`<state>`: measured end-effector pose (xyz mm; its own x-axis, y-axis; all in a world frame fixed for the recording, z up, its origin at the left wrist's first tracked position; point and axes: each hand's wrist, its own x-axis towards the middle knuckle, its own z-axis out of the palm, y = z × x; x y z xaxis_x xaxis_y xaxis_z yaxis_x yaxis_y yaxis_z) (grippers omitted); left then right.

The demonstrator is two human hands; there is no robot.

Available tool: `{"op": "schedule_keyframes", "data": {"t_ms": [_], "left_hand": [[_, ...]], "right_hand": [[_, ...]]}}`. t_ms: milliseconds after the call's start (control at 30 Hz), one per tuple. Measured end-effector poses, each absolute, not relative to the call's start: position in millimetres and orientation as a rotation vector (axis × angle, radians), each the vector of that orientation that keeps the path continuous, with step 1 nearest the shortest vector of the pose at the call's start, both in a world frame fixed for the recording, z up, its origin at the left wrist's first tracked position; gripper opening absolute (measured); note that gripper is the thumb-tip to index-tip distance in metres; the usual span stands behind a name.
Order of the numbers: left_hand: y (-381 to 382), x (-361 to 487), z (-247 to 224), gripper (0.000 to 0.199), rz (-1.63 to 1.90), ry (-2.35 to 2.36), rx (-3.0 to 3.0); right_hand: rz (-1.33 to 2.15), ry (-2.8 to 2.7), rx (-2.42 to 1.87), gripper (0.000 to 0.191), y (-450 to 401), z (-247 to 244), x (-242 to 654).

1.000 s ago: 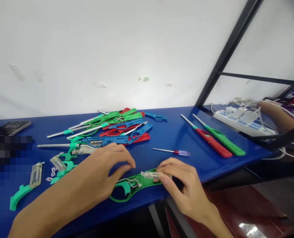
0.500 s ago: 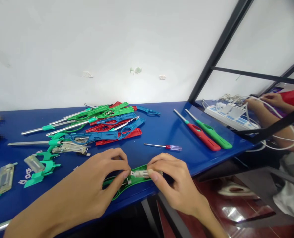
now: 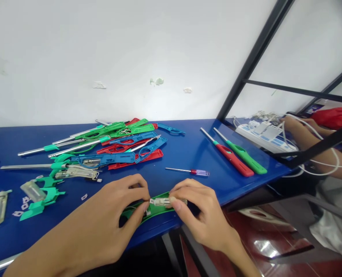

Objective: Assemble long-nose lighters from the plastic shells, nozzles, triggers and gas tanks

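Observation:
A green lighter casing half (image 3: 158, 210) lies at the table's front edge between my hands. Over it, my right hand (image 3: 195, 207) pinches a small clear cylinder with a metal part (image 3: 161, 202) between thumb and fingers. My left hand (image 3: 124, 211) is closed at the casing's left part, thumb and fingertips together near a small white piece at the cylinder's left end; what they grip is hidden. Behind my hands rests a screwdriver (image 3: 200, 172) with a clear purple handle.
Lighter casings (image 3: 120, 157) in green, blue and red are heaped at the back left. Clear tanks (image 3: 33, 191) and teal parts lie at left. Two assembled lighters (image 3: 236, 161) and a power strip (image 3: 264, 136) are at right, near another person's arms (image 3: 306, 134).
The view has shifted slightly, so the table items appear a little further left. My hands keep nearly the same pose over the green casing. The other person's hands have moved slightly.

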<state>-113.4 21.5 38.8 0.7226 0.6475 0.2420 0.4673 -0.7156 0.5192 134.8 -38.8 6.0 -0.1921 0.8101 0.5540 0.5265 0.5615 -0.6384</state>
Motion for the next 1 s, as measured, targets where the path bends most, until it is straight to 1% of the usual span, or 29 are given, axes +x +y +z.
{"op": "schedule_keyframes", "data": {"t_ms": [233, 433, 567, 833, 1000], "left_hand": [[22.1, -111.8, 37.6, 0.025, 0.576, 0.864, 2.492], [20.3, -112.4, 37.1, 0.027, 0.53, 0.858, 2.501], [18.4, -109.1, 43.4, 0.029, 0.491, 0.864, 2.454], [15.5, -118.3, 51.6, 0.036, 0.55, 0.909, 2.374], [13.7, -118.6, 52.3, 0.037, 0.52, 0.883, 2.376]], "right_hand": [[0.365, -1.856, -1.095, 0.023, -37.1, 6.6, 134.1], [0.351, -1.849, -1.088, 0.022, -38.1, 6.5, 134.3], [0.342, -1.84, -1.08, 0.018, -38.9, 5.8, 134.4], [0.274, -1.868, -1.083, 0.02, -37.7, 5.6, 133.6], [0.266, -1.882, -1.089, 0.019, -38.5, 5.7, 133.7]]}}
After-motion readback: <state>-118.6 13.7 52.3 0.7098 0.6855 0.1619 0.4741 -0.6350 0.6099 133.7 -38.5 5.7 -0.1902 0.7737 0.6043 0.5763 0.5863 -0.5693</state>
